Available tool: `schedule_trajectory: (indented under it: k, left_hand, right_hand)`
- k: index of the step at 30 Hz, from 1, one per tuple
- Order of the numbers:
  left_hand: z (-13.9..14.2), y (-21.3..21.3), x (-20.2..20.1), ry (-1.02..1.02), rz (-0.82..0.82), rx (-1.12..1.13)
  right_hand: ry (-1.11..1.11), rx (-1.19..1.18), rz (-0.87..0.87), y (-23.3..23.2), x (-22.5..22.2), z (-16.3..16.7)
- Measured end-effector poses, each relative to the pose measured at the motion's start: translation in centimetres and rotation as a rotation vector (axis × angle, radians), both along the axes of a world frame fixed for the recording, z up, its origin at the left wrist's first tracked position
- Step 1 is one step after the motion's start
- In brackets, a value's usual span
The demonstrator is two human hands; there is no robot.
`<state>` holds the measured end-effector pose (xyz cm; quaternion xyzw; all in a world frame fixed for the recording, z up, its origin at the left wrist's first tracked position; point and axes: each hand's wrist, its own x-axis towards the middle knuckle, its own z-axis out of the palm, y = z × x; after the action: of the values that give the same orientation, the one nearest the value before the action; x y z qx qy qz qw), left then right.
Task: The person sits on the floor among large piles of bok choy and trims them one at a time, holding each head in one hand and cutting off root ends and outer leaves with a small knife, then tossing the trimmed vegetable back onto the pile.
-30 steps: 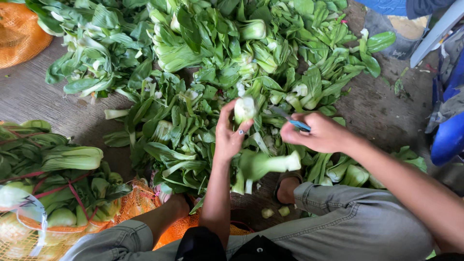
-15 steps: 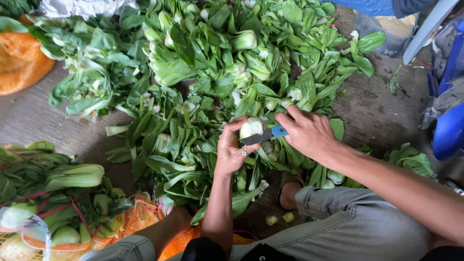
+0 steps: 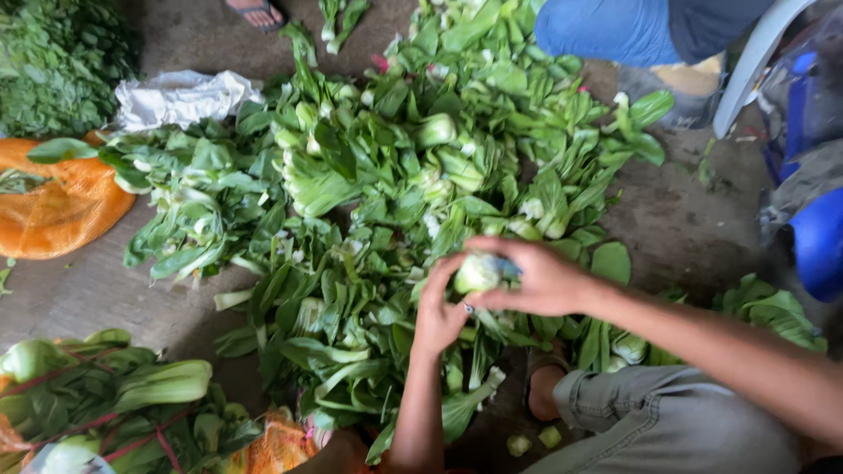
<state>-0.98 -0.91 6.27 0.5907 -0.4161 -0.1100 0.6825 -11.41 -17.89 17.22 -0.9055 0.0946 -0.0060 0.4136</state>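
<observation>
— So, what are the hands doing?

— Both are on one bok choy (image 3: 477,273), held up over the big pile of greens (image 3: 413,193) on the concrete floor (image 3: 88,290). The left hand (image 3: 439,312) grips it from below, fingers wrapped around the stalk. The right hand (image 3: 536,279) is closed over its pale cut base from the side.

— Is there anything else in the right hand?

— A bit of blue handle (image 3: 507,266) shows under its fingers, right against the vegetable. I cannot see a blade.

— And around them?

— Leaves hang down from the held plant between the person's knees. Small cut stubs (image 3: 531,439) lie on the floor just beside the sandalled foot (image 3: 546,391). At the lower left sits a bundle of bok choy (image 3: 132,386) tied with red string, over an orange net bag (image 3: 274,443). Another orange net sack (image 3: 57,206) lies at the far left, near a crumpled white bag (image 3: 180,95). Someone in blue trousers (image 3: 606,26) is at the top right.
</observation>
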Motion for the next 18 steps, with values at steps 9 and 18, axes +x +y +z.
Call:
schedule_trajectory:
  k: [9, 18]
  left_hand:
    - [-0.1, 7.1, 8.7, 0.103, 0.162, 0.299]
    - [-12.7, 9.5, 14.3, 0.655, 0.608, 0.049]
  right_hand:
    - [0.357, 0.081, 0.033, 1.1, -2.0, -7.4]
    - [0.293, -0.713, -0.301, -2.6, 11.1, 10.0]
